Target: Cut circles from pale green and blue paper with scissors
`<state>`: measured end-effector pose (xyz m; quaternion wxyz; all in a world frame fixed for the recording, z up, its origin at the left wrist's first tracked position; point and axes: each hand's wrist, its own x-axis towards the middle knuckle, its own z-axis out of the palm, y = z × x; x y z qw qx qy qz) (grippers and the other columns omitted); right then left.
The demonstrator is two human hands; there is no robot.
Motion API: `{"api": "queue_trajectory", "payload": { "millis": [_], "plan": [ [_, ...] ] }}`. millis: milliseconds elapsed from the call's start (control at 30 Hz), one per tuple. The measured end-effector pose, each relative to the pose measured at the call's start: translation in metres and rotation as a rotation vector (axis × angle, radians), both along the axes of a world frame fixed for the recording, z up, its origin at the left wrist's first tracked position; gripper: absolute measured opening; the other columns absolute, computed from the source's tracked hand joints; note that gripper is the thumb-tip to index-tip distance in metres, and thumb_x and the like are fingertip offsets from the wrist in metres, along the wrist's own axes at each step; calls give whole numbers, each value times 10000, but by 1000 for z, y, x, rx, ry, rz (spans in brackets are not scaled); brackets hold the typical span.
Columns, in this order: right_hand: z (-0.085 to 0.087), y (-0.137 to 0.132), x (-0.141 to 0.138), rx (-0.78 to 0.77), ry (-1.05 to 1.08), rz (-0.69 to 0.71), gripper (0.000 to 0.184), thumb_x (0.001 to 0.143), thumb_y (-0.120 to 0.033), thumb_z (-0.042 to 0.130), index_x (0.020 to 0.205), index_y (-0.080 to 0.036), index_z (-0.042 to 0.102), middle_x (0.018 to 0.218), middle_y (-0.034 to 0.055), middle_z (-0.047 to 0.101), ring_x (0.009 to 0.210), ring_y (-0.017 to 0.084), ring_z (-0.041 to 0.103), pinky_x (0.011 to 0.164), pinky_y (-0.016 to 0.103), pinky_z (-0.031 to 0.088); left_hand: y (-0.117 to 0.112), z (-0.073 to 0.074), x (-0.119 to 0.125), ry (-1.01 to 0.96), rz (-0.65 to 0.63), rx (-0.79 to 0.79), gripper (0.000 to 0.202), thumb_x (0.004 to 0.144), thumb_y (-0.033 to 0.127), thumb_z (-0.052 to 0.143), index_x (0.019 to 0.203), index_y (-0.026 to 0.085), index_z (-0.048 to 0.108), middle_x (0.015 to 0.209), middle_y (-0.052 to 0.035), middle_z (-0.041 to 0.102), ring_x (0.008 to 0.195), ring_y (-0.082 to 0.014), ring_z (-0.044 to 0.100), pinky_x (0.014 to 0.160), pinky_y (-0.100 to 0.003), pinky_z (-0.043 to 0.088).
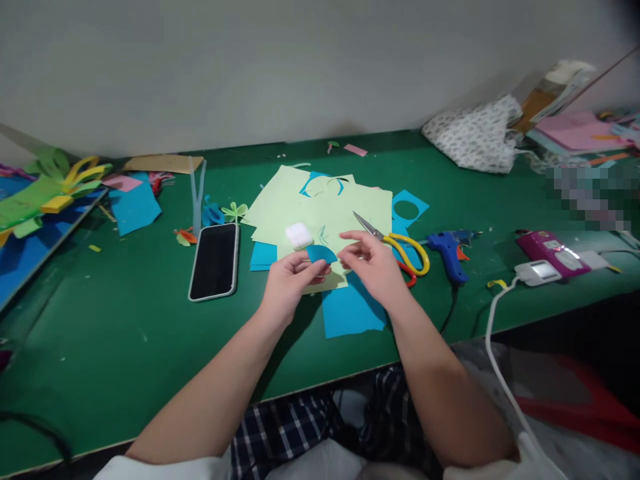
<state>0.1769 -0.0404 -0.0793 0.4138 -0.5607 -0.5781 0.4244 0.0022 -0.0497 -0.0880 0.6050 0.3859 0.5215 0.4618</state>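
My left hand (293, 280) pinches a small fan-shaped piece of blue paper (321, 254) between thumb and fingers. At the paper's right corner, my right hand (367, 263) has its thumb and a finger closed, while its index finger stretches out above. Beneath both hands lie overlapping pale green sheets (280, 200) with blue paper (353, 313) under them. A white rounded case (299, 235) sits just behind my left fingers. Close to my right hand rest scissors with yellow handles (417, 257), open-bladed, and a red handle (409, 273) partly hidden below them.
A phone (215, 261) lies left of the sheets. To the right are a blue glue gun (450, 253), a purple power strip (553, 253) and a white cable (493, 333). Paper crafts (55, 190) fill the far left. A patterned cloth bag (473, 137) and a bottle (550, 93) stand by the wall.
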Motion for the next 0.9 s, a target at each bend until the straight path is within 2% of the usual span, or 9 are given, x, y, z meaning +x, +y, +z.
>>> {"api": "queue_trajectory", "payload": {
  "millis": [133, 233, 400, 467, 600, 700, 733, 800, 900],
  "plan": [
    [2, 4, 40, 14, -363, -144, 322, 785, -172, 650, 1101, -232, 659, 1024, 96, 660, 1028, 317, 600, 960, 522, 427, 1, 3, -3, -4, 63, 41, 265, 713, 342, 796, 832, 187, 617, 758, -35, 760, 809, -204, 750, 695, -300, 596],
    [0, 6, 59, -24, -561, -168, 362, 752, -106, 634, 1102, -194, 673, 1043, 142, 633, 1073, 379, 561, 949, 537, 398, -1, 11, -3, -13, 106, 87, 310, 721, 349, 792, 917, 191, 611, 775, -20, 755, 802, -199, 748, 664, -285, 594],
    [-6, 7, 60, -79, -684, -158, 458, 751, -105, 627, 1204, -167, 647, 1032, 172, 615, 1017, 387, 582, 873, 487, 432, -10, 47, 2, 27, 141, 225, 651, 755, 279, 769, 1341, 236, 489, 651, 49, 687, 743, -181, 739, 617, -254, 592],
    [-7, 7, 60, -82, -671, -164, 451, 743, -113, 628, 1187, -187, 656, 995, 149, 621, 972, 361, 599, 844, 460, 448, -12, 65, 4, 87, 160, 316, 663, 774, 260, 745, 1378, 246, 472, 622, 56, 647, 703, -182, 730, 601, -265, 597],
    [1, 7, 63, -29, -559, -247, 517, 740, -155, 619, 1257, -172, 602, 1033, 157, 614, 907, 329, 621, 801, 468, 485, -8, 94, 8, 106, 163, 461, 508, 780, 256, 729, 1266, 258, 581, 621, 61, 588, 681, -176, 724, 566, -263, 595],
    [16, 2, 59, 49, -393, -293, 567, 787, -282, 635, 1334, -211, 507, 1122, 132, 609, 974, 282, 634, 819, 425, 532, -2, 107, 13, 104, 164, 538, 429, 798, 274, 719, 1210, 260, 596, 636, 52, 613, 689, -187, 729, 568, -277, 603],
    [22, -1, 56, 71, -299, -295, 610, 779, -350, 660, 1349, -236, 476, 1125, 115, 611, 962, 263, 642, 794, 401, 552, -1, 110, 15, 95, 162, 549, 413, 797, 278, 722, 1190, 259, 594, 643, 48, 629, 684, -189, 729, 570, -281, 606],
    [31, -9, 47, 83, 153, -214, 713, 677, -399, 782, 1322, -321, 490, 1175, 91, 598, 954, 264, 632, 738, 397, 571, 1, 114, 17, 79, 156, 546, 383, 782, 281, 741, 1131, 249, 587, 667, 35, 670, 663, -184, 725, 560, -274, 604],
    [38, -23, 30, 152, 421, -48, 736, 626, -445, 859, 1287, -429, 536, 1242, 56, 572, 866, 233, 598, 608, 346, 551, 1, 116, 17, 63, 151, 526, 351, 759, 275, 760, 1051, 242, 568, 674, 27, 703, 616, -168, 715, 528, -246, 588]
  ]
}}
